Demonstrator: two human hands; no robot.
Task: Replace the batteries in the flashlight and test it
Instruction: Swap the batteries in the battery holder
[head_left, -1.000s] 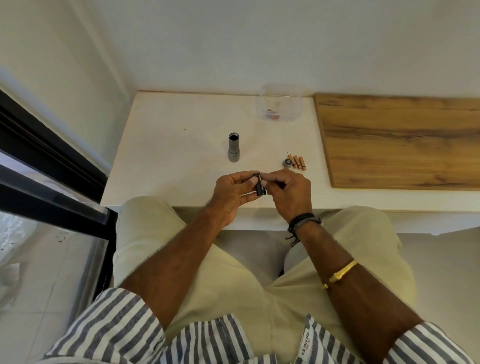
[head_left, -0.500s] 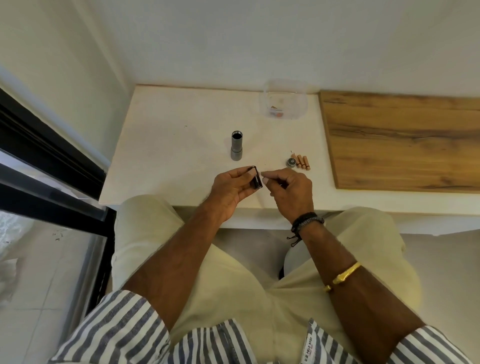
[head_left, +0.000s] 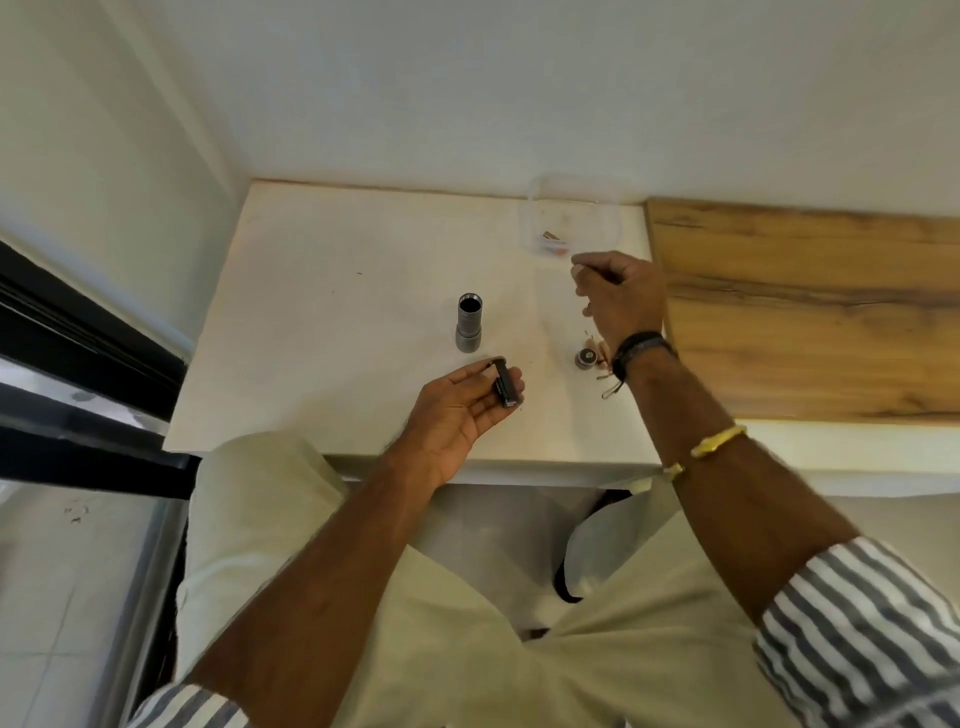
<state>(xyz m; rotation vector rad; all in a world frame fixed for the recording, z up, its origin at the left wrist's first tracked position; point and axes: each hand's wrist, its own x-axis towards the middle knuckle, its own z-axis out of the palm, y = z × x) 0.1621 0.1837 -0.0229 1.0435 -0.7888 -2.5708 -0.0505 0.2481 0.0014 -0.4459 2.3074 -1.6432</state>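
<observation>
The grey flashlight body (head_left: 469, 323) stands upright on the white table (head_left: 337, 291) with its open end up. My left hand (head_left: 462, 410) holds the black battery holder (head_left: 504, 388) above the table's near edge. My right hand (head_left: 621, 296) is raised farther back, just in front of the clear plastic container (head_left: 571, 218). Its fingers are pinched together, and I cannot see whether anything small is between them. The flashlight's round cap (head_left: 585, 358) lies on the table. Beside it are copper-coloured batteries (head_left: 598, 347), partly hidden by my wrist.
The clear container at the back wall has a few small items inside. A wooden board (head_left: 810, 312) covers the table's right side. A wall corner and a black window frame (head_left: 78, 332) close the left. My knees are under the near edge.
My right hand has left the battery holder and moved up and right toward the clear container, fingers still pinched. My left hand has kept the holder and turned palm-up.
</observation>
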